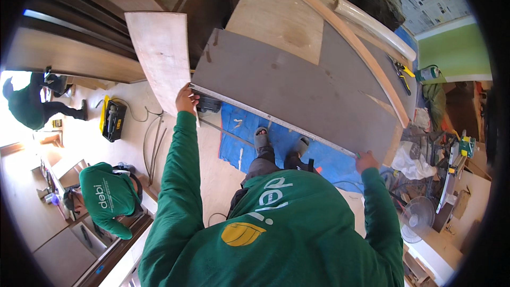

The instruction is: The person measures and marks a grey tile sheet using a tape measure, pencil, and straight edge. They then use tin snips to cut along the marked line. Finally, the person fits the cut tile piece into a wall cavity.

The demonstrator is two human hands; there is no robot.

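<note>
A large grey-faced board (pixel 255 64) lies in front of me, with a pale measuring tape (pixel 276 120) stretched straight along its near edge. At the board's left near corner, my left hand (pixel 187 99) is closed with its fingers on the tape's end. My right hand (pixel 366 162) closes on the other end of the tape, by the right near corner; its fingers are small here and partly hidden. Just beyond my left hand stands a pale plywood piece (pixel 162 53). A bare plywood sheet (pixel 281 16) rests on the far part of the grey board.
A long wooden strip (pixel 356 48), a clear plastic roll (pixel 374 29) and yellow-handled snips (pixel 402 74) lie on the right. Blue sheeting (pixel 234 133) spreads under my feet. A co-worker (pixel 109 194) bends at lower left, another person (pixel 32 101) beyond. A fan (pixel 418 213) stands right.
</note>
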